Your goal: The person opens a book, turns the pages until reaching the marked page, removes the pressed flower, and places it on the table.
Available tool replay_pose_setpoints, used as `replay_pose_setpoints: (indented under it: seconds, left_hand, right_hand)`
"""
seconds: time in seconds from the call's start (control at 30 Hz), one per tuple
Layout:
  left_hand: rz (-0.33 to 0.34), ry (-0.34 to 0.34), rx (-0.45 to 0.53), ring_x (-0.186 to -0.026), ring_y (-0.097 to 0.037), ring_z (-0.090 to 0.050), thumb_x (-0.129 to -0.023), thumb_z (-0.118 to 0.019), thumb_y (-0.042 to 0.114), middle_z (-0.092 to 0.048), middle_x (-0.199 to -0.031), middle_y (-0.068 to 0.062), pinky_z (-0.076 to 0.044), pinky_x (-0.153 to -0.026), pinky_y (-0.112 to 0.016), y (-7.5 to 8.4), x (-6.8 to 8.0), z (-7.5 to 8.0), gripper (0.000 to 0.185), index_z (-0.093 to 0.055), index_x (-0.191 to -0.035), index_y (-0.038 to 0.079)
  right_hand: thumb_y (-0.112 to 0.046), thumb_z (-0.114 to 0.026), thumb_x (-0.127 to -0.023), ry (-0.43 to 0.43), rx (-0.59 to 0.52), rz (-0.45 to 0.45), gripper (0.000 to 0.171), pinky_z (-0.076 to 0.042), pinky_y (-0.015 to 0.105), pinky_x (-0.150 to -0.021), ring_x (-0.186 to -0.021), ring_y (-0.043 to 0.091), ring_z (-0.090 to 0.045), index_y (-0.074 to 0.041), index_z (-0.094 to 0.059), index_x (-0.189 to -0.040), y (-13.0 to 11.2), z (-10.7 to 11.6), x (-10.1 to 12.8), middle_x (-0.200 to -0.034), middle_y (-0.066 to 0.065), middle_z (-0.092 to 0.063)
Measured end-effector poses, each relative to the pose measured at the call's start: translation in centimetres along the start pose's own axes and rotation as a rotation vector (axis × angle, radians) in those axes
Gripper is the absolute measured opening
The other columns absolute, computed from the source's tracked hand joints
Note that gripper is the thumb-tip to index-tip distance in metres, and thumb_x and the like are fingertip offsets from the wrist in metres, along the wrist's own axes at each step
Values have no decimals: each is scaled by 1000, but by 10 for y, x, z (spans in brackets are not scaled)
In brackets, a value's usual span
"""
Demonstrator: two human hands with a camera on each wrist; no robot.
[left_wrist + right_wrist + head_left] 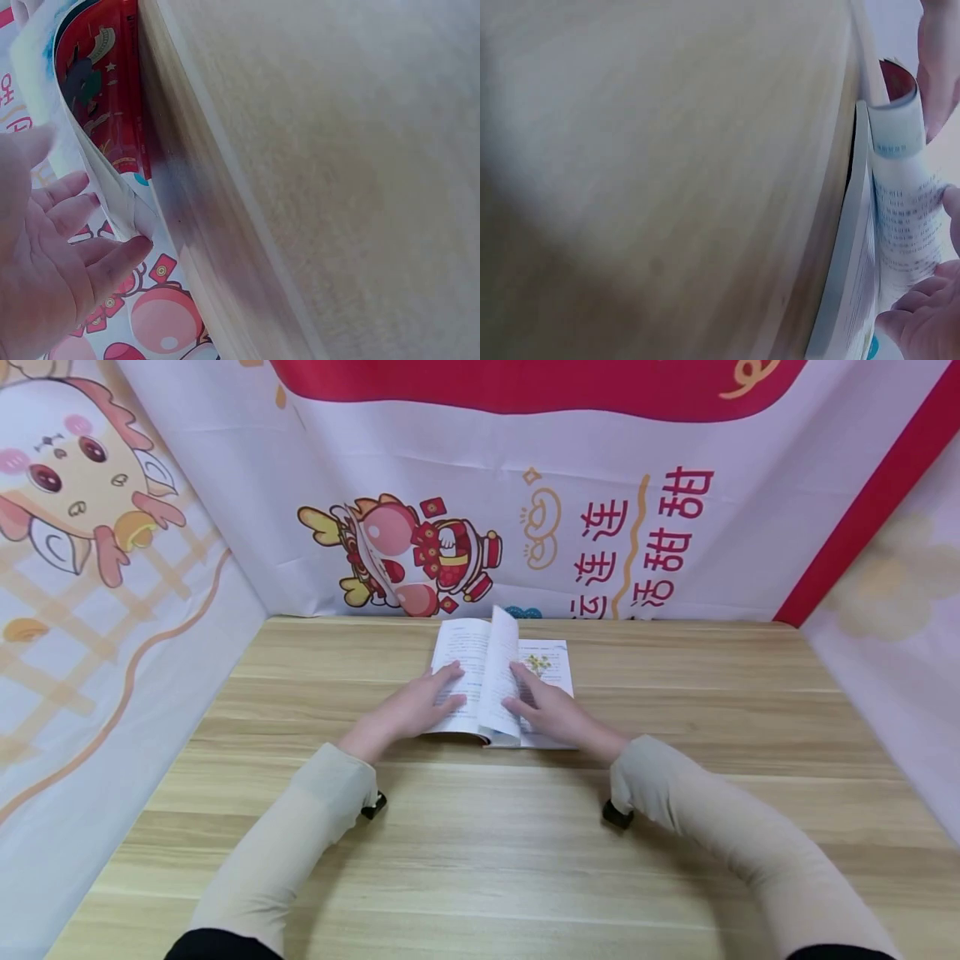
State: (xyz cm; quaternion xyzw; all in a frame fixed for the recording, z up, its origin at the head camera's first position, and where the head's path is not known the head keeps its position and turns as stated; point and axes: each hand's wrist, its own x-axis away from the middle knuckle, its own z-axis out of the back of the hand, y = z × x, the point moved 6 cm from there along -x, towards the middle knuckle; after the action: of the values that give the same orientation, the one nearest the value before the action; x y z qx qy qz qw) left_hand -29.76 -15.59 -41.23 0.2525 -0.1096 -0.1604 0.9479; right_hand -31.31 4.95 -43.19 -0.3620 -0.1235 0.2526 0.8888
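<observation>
An open paperback book (459, 647) lies near the back of the table, its left part lifted and curved. Its cover (120, 82) shows red on the outside in the left wrist view. My left hand (412, 706) holds that left part at its outer edge, thumb on the printed page and other fingers at the cover side. A raised page (504, 672) stands up near the middle of the book. Against it from the right, my right hand (558, 714) rests its extended fingertips, over the right page with a yellow flower picture (537, 664).
The wood-grain table (480, 852) runs up to a white printed cloth (420, 452) behind the book. More printed cloth (97, 635) hangs along the left side. A dark band (617, 814) sits at the right wrist, and another (373, 805) at the left.
</observation>
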Motion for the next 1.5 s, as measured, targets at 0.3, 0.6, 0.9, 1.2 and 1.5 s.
replay_pose_setpoints:
  seconds: [0.3,0.6,0.9,1.2,1.5]
  left_hand:
    - [1,28,45,-151,-36,-26,-109,-42,48,-28,-166,-15,-22,-122,-53,4,-1,1,69,-20,-165,14]
    - [-28,-24,-11,-153,-37,-20,-105,-58,43,-26,-166,-15,-20,-122,-56,4,-3,-3,71,-30,-163,16]
    - [-19,-28,-34,-154,-41,-11,-105,-58,43,1,-170,-16,-20,-120,-59,-1,-5,-6,69,-32,-163,16]
    - [-4,-16,-47,-153,-41,-15,-107,-53,43,-15,-171,-4,-18,-122,-57,-6,-6,-3,67,-31,-163,14]
    - [40,-37,-64,-151,-41,-24,-107,-50,47,-23,-168,-12,-22,-120,-59,-9,-5,-2,65,-29,-164,23]
  right_hand:
    - [-39,-56,-106,-6,74,15,72,-24,40,-123,-152,27,-25,-7,-25,-163,-18,-15,-10,-167,16,-19]
    - [-40,-56,-106,-23,78,11,69,-22,41,-123,-153,27,-23,-11,-29,-162,-25,-23,-12,-169,11,-14]
    - [-39,-55,-107,-33,68,50,67,-20,42,-123,-153,27,-21,-10,-31,-162,-18,-16,-9,-170,11,-12]
    - [-38,-56,-106,-16,107,64,65,-23,45,-122,-151,32,-27,-7,-35,-160,-11,-4,-8,-167,19,-19]
    - [-32,-57,-107,25,103,24,63,-30,48,-120,-146,35,-37,-5,-35,-159,-7,11,-4,-163,18,-32]
